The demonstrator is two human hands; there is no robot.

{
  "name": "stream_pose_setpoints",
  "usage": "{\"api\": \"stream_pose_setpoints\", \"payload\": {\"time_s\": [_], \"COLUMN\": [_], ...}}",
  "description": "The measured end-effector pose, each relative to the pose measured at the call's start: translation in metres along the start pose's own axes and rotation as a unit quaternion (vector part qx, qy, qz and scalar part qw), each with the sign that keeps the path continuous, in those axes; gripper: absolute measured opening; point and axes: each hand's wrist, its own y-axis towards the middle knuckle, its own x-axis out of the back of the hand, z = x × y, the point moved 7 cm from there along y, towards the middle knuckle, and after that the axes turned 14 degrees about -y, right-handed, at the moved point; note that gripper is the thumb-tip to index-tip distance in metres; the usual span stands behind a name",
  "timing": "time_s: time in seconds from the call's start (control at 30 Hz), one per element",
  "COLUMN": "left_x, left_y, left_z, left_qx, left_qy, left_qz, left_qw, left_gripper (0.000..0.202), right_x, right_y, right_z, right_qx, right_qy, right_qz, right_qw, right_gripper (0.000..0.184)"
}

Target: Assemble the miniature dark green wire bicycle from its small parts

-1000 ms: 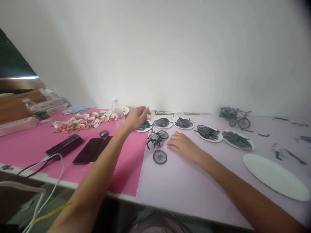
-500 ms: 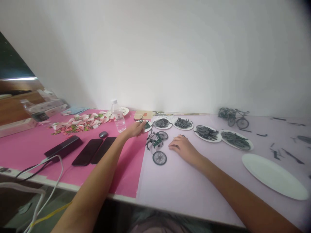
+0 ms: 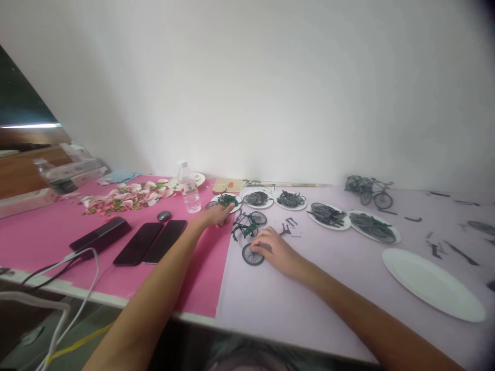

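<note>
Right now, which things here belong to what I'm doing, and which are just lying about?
In use: wheel, under the right hand; bike; plates of parts, left hand at one.
Lying about: phones, bottle, mouse, petals, cable.

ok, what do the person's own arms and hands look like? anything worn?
Left hand and right hand are bare: no gloves, and no ring, watch or band shows. Left forearm and right forearm are uncovered down to the picture's edge; no sleeve is in view. No markings or cables on them.
</note>
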Motion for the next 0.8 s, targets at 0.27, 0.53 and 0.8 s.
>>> {"api": "stream_pose_setpoints", "payload": {"time_s": [0.27, 0.53, 0.8], "left_x": [-0.0007, -0.0009, -0.0011], "left_y": [0.002, 0.0022, 0.0042], "left_z": [-0.0015, 0.0001, 0.0004], "left_qx": [-0.029, -0.021, -0.021], "left_qy": [0.029, 0.017, 0.03], "left_qz": [-0.044, -0.037, -0.027], "left_qw": [0.998, 0.999, 0.999], "left_gripper": [0.085, 0.077, 0.078], "right_x": [-0.0036, -0.0039, -0.0028], "right_y": [-0.0021, -0.002, -0.0022], "right_z": [-0.0019, -0.0022, 0.0005], "right_qx": [-0.022, -0.025, -0.025], "right_qy": [-0.003, -0.009, -0.019], "right_qz": [0.023, 0.018, 0.001], "right_qw": [0.999, 0.999, 0.999], "right_gripper": [0.028, 0.035, 0.032]}}
